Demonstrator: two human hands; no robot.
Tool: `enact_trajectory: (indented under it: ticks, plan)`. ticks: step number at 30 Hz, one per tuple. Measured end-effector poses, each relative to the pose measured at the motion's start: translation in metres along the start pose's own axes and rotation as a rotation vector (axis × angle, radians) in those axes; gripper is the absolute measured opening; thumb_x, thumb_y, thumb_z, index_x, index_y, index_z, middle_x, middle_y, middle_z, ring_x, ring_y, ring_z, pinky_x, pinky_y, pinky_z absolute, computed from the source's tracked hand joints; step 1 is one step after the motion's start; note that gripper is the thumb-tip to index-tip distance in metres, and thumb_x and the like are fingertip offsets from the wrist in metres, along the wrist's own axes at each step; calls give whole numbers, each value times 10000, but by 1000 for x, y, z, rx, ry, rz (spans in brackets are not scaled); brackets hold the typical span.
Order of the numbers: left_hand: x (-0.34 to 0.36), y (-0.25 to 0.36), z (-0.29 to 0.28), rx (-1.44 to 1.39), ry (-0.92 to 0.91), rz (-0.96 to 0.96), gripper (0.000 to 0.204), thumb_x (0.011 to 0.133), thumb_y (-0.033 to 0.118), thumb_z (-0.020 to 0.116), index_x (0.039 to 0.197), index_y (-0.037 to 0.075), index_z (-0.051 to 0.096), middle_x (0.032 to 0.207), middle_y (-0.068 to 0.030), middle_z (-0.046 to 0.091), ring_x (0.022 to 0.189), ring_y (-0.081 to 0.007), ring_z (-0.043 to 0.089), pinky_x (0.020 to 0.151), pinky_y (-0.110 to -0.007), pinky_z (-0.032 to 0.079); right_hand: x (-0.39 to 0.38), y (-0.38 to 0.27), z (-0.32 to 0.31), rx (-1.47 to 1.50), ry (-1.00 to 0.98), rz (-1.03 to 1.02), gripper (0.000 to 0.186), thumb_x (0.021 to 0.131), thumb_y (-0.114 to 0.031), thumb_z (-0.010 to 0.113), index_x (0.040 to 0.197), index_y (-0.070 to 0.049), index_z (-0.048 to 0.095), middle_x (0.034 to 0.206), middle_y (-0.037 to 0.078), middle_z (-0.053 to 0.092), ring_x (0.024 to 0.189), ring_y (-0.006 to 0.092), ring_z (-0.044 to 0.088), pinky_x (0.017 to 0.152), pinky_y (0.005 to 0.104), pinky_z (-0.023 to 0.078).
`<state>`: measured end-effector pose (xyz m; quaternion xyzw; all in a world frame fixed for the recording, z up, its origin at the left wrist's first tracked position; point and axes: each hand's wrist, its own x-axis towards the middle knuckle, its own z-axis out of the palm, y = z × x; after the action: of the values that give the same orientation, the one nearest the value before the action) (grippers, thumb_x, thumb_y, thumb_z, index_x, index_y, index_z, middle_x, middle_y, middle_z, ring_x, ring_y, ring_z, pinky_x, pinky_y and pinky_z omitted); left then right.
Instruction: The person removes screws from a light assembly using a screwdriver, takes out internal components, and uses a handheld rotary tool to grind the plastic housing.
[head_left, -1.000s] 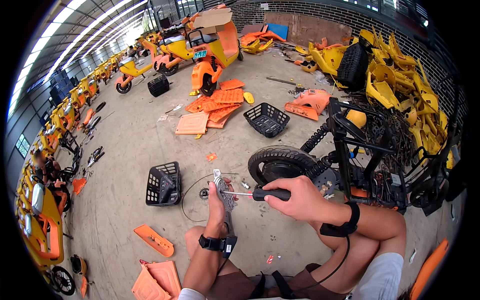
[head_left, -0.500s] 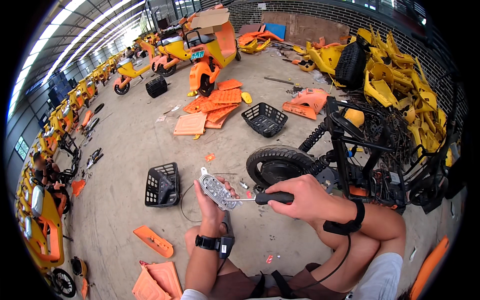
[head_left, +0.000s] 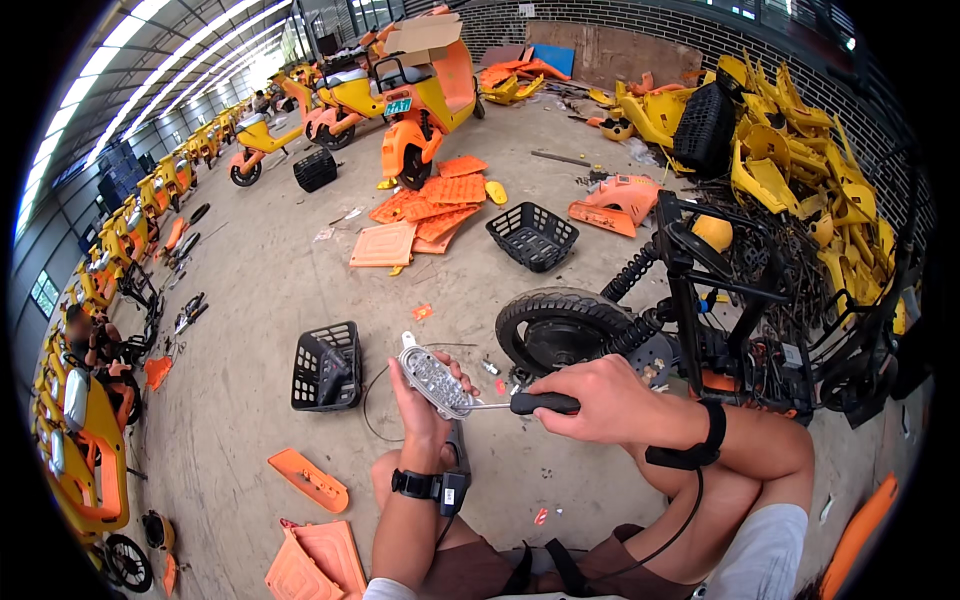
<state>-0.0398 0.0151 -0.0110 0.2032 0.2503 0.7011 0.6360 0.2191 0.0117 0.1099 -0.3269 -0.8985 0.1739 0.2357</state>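
Note:
My left hand (head_left: 422,410) is closed round a clear oval lamp unit (head_left: 436,378) with a small tab at its upper end. My right hand (head_left: 600,397) grips the black handle of a screwdriver (head_left: 545,403). Its thin metal shaft points left, and the tip meets the lower end of the lamp; what exactly it touches there is too small to tell. Both hands are above my bent legs. To the right of them stands a stripped scooter frame (head_left: 690,290) with its rear wheel (head_left: 560,330).
A black basket (head_left: 326,366) with a power drill (head_left: 330,368) in it sits at left. Farther off are another black basket (head_left: 532,236), stacked orange panels (head_left: 430,212) and parked scooters (head_left: 410,130). Yellow body panels (head_left: 790,160) are heaped at the far right. Small scraps lie on the floor.
The screwdriver handle and my right hand have shifted very slightly left. The lamp stays in my left hand, and the whole view has moved a little.

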Motion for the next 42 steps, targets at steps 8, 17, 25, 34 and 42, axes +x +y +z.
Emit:
enact_trajectory:
  ticks: [8, 17, 25, 34, 42]
  plan:
    - [2, -2, -8, 163, 39, -14, 763, 950, 752, 292, 1007, 39, 559, 798, -115, 604, 675, -284, 637, 652, -462, 556, -1, -9, 4, -85, 32, -142, 264, 804, -268, 717, 958, -55, 734, 748, 117, 710, 623, 329, 674, 574, 412, 554]
    - [4, -3, -16, 169, 31, 40, 756, 950, 752, 301, 1012, 41, 552, 812, -109, 598, 689, -264, 637, 648, -427, 559, 4, -1, 6, 169, -143, 250, 305, 832, -295, 717, 1050, -86, 752, 825, 145, 729, 738, 317, 710, 706, 368, 567]
    - [5, -7, -19, 221, 61, 87, 721, 964, 728, 311, 1007, 48, 546, 810, -98, 582, 689, -248, 622, 651, -403, 547, -2, -4, 23, 77, -26, 63, 322, 845, -296, 670, 1032, -44, 743, 748, 172, 704, 688, 358, 691, 673, 421, 561]
    - [3, -12, -25, 253, 41, 145, 705, 973, 714, 309, 1022, 53, 548, 829, -90, 588, 702, -230, 620, 668, -368, 540, 6, 6, 13, 471, -192, 465, 317, 872, -263, 700, 1083, -30, 741, 775, 106, 727, 562, 174, 650, 590, 323, 523]
    - [4, -11, -22, 232, 57, 173, 730, 966, 725, 310, 1052, 46, 562, 832, -102, 598, 696, -238, 621, 667, -374, 540, 9, 23, 16, 816, -281, 734, 256, 933, -198, 700, 1109, -15, 728, 823, 52, 708, 465, 65, 493, 414, 237, 397]
